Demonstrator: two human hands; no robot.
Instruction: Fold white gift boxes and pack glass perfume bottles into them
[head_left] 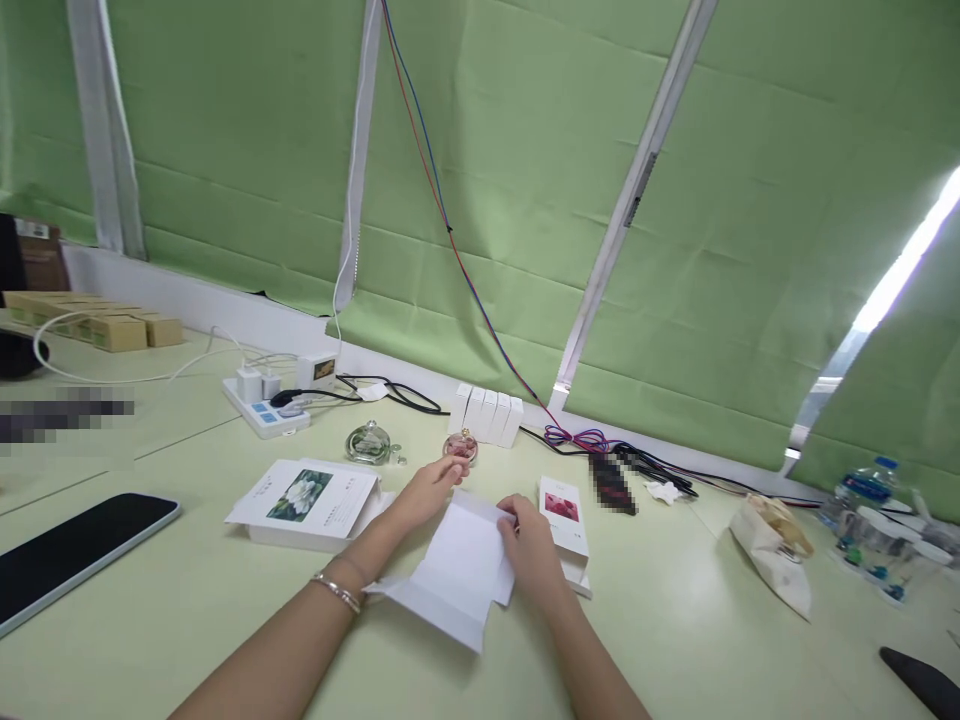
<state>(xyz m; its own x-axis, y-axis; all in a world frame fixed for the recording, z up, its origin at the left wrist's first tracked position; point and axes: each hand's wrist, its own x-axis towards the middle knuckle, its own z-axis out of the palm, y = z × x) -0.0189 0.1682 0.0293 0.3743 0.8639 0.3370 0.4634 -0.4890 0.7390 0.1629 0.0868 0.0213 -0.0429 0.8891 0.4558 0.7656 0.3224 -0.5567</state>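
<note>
My right hand [529,545] grips the right edge of an unfolded white cardboard box [461,570], thumb on its inner face. Stretched forward past the box's left side, my left hand [431,492] has its fingertips at a round pink glass bottle [460,447]; whether they touch it I cannot tell. To the left stands a round green glass bottle [367,443] with small clear pieces beside it. A white box with a white-flower picture [304,500] lies by my left forearm. Another white box with a pink-flower picture [564,520] is just right of my right hand.
Several narrow white boxes [487,415] stand against the wall. Left are a power strip [266,408] with chargers and a phone [82,550]. Black cables [652,470] run along the back. On the right are a cloth pouch [772,560], a water bottle [870,485] and clear cups [892,550].
</note>
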